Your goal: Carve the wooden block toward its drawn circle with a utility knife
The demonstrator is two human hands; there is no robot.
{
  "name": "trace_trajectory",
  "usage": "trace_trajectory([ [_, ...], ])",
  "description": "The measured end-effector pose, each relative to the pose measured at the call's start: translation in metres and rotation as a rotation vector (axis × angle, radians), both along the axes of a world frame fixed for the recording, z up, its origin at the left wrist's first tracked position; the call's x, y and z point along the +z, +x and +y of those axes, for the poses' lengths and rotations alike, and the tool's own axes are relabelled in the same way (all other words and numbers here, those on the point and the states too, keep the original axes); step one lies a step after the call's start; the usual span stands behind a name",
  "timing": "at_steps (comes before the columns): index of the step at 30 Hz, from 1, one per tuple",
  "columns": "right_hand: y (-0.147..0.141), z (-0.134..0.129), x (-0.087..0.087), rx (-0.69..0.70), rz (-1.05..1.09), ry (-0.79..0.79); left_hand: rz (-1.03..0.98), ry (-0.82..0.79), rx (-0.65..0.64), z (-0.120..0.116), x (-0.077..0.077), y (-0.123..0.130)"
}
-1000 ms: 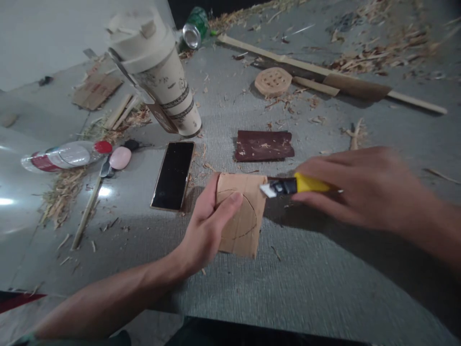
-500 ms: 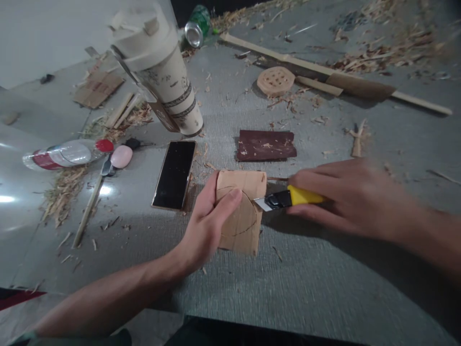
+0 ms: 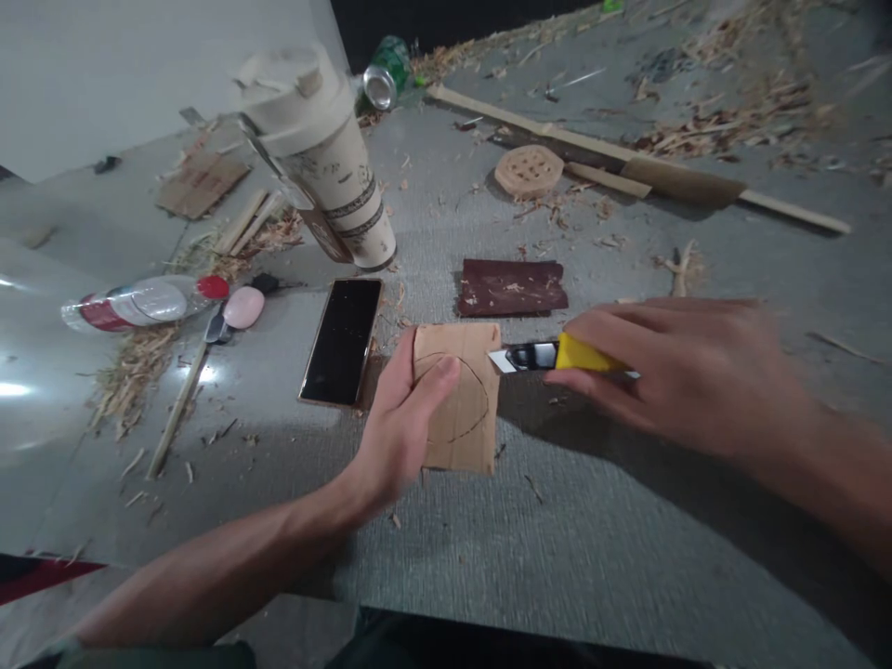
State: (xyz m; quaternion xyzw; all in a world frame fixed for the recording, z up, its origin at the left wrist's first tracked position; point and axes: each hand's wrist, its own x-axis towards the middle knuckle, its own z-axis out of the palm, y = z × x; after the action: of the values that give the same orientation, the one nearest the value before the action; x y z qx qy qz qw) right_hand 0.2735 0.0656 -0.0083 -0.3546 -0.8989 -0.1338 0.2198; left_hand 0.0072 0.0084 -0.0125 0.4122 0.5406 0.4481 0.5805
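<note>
My left hand (image 3: pixel 411 409) grips a flat light-wood piece (image 3: pixel 474 409) by its left side, the thumb lying over its face. A dark curved line is drawn on the wood, partly hidden under the thumb. My right hand (image 3: pixel 669 372) is closed around a yellow utility knife (image 3: pixel 582 355). The knife's bare blade points left, its tip at the upper right edge of the wood; whether it touches cannot be told. Just beyond the wood lies a dark reddish-brown piece (image 3: pixel 514 286). A black phone (image 3: pixel 341 341) rests left of my left hand.
A tall patterned cup (image 3: pixel 348 177) stands behind the phone. At the left lie a plastic bottle (image 3: pixel 146 303) and a pink object (image 3: pixel 243 308). Farther back are a green can (image 3: pixel 386 74), a carved wooden disc (image 3: pixel 529 171), long sticks and scattered shavings.
The knife has moved up along the wood's right edge and turned more level. The wood is slightly higher and more upright in view. Both hands keep their holds.
</note>
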Motion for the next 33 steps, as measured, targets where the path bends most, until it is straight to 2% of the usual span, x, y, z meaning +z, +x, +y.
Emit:
trace_trajectory([
  [5, -0.006, -0.006, 0.001, -0.047, 0.025, 0.004, -0.002, 0.013, 0.007, 0.003, -0.003, -0.002],
  [8, -0.004, -0.006, 0.003, -0.086, 0.044, -0.065, 0.005, 0.021, 0.001, 0.001, -0.001, -0.002],
  [10, 0.005, 0.002, 0.005, -0.194, 0.077, -0.101, 0.013, 0.017, -0.037, -0.004, 0.002, -0.002],
  [13, 0.026, 0.022, 0.009, -0.428, 0.181, -0.092, 0.011, -0.004, -0.159, -0.014, 0.005, -0.003],
  [15, 0.036, 0.031, 0.011, -0.539, 0.206, -0.086, 0.032, 0.004, -0.184, -0.017, 0.006, -0.003],
  [17, 0.037, 0.032, 0.011, -0.507, 0.185, -0.123, 0.036, -0.026, -0.132, -0.016, 0.006, -0.004],
  [20, 0.024, 0.020, 0.006, -0.279, 0.131, -0.138, 0.015, -0.085, 0.002, -0.008, 0.004, -0.006],
  [23, 0.010, 0.004, 0.000, -0.081, 0.094, -0.143, 0.024, -0.056, 0.086, -0.002, 0.001, -0.007],
  [29, 0.001, -0.003, 0.000, 0.008, 0.112, -0.301, 0.048, -0.025, 0.054, -0.002, 0.002, -0.005],
  [33, 0.001, -0.003, -0.002, 0.053, 0.125, -0.324, 0.044, -0.003, 0.007, -0.003, 0.004, -0.004],
])
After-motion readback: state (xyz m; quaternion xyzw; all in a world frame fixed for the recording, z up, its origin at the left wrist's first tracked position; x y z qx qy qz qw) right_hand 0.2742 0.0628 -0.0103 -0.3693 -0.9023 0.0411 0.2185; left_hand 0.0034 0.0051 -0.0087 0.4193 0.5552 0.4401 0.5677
